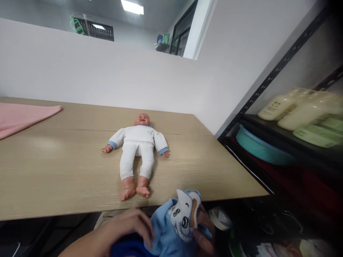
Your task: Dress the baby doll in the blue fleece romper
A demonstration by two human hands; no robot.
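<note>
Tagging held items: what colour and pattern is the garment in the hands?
Light blue garment with a white cartoon-face patch; head view, bottom centre.

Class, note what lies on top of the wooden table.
A doll lies face up on the table; a pink cloth lies at its left, partly out of frame. The tabletop beneath both is covered. The blue garment is held at its near edge.

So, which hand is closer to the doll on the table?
Left. The left hand is just below the doll; the right hand is further right. Both hold the blue garment.
</note>
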